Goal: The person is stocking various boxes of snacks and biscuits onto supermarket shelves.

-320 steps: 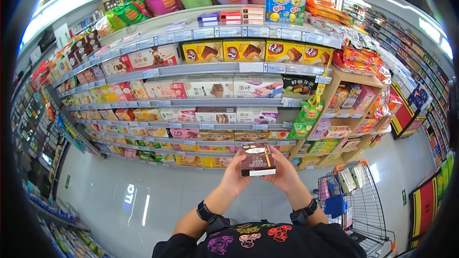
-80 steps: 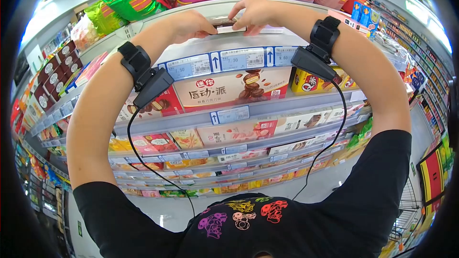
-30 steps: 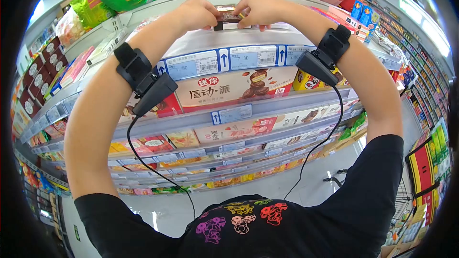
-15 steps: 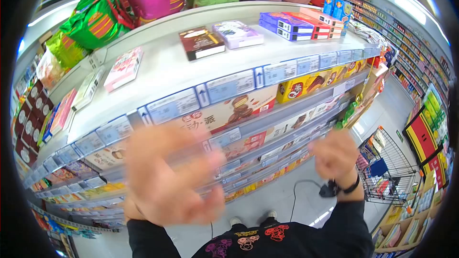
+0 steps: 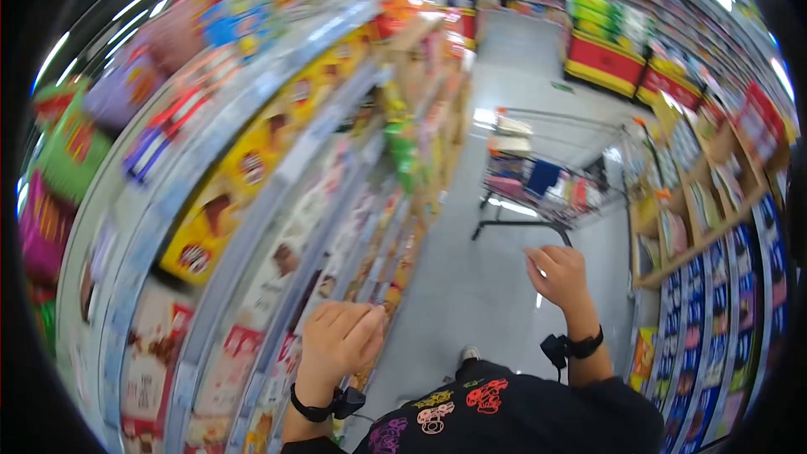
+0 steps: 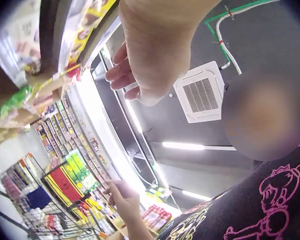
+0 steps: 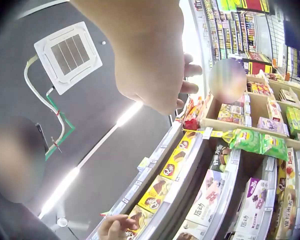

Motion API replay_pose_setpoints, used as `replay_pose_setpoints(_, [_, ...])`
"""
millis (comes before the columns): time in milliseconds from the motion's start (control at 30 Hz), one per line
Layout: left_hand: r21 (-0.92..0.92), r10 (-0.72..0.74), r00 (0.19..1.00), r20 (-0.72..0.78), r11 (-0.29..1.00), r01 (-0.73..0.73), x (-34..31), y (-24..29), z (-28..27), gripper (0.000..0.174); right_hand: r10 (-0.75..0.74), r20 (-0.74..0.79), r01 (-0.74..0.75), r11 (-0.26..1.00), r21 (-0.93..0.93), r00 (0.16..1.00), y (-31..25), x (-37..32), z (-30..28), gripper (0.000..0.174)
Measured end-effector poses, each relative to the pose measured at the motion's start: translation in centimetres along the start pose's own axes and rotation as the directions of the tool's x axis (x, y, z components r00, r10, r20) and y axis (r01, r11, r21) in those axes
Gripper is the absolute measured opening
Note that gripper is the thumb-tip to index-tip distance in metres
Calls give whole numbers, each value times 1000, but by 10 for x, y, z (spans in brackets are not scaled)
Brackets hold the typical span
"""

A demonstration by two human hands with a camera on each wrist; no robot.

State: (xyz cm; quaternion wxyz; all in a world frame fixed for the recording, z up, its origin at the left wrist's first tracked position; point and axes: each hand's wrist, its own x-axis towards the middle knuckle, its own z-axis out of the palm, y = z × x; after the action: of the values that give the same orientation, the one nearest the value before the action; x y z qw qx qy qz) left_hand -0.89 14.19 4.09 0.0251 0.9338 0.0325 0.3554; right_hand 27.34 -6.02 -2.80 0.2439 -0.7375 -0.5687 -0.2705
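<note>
Both hands are bare and hold nothing. The left hand [image 5: 336, 340], in the lower centre of the head view, has its fingers loosely curled toward the palm. It hangs just beside the lower tiers of the shelves [image 5: 252, 202] without touching them. The right hand [image 5: 559, 276], right of centre, is raised with fingers softly bent and narrow gaps between them. It is well apart from the cart [image 5: 546, 189] ahead in the upper middle.

The shelves are pale grey metal and run as long curved bands down the left side. They are packed with flat cardboard cartons, among them glossy yellow boxes [image 5: 206, 227] picturing dark round cakes. Motion blur smears most of the print here. In the right wrist view a pale box [image 7: 207, 202] carries large Chinese characters, too soft to read surely. Crinkled green bags [image 7: 252, 140] hang at the end of the rack.

The cart is chromed wire mesh with small packets and something blue inside. The floor [image 5: 479, 286] is smooth, pale grey and shiny. More stocked racks line the right edge, with red and yellow panels [image 5: 605, 63] at the far end. Overhead, a dark ceiling holds a square white vent [image 6: 202, 92] with slatted grilles, light strips and green and white pipes.

A black band [image 5: 580, 345] circles each wrist, and the black shirt [image 5: 538, 416] has a pink and red print.
</note>
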Motion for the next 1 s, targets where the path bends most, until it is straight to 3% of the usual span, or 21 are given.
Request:
replay_pose_setpoints(67, [-56,16,999,49,998,-13,33,8,45,26,49,32,-51,996,72,998,22,-3,-5,28])
replay_pose_setpoints(133, [-112,17,988,153,994,0,62,12,90,27,-19,105,11,997,80,994,44,-14,-2,38])
replay_pose_setpoints(300, [-208,70,898,433,978,23,110,13,186,34,176,426,-184,983,-23,887,98,-51,4,41])
replay_pose_setpoints(433, [-280,101,804,586,956,84,132,2,258,39,409,578,-397,905,-154,706,142,-87,16,41])
replay_pose_setpoints(533, [-296,150,691,708,950,96,145,-19,320,40,536,659,-476,829,-293,528,168,-109,32,44])
replay_pose_setpoints(633, [-266,161,596,787,960,91,166,-43,372,42,583,782,-527,746,-407,221,193,-89,51,47])
replay_pose_setpoints(733, [-512,303,627,718,840,179,196,-82,434,41,542,796,-569,756,-324,267,230,-62,93,47])
replay_pose_setpoints(833, [-556,167,555,815,498,666,223,-126,509,41,382,791,-520,849,-96,479,271,-35,151,44])
replay_pose_setpoints(933, [-562,46,574,818,277,779,248,-167,580,39,253,809,-561,820,111,530,317,0,196,44])
replay_pose_setpoints(1000, [-482,-32,486,873,98,871,274,-188,613,38,260,797,-533,841,91,545,347,23,221,43])
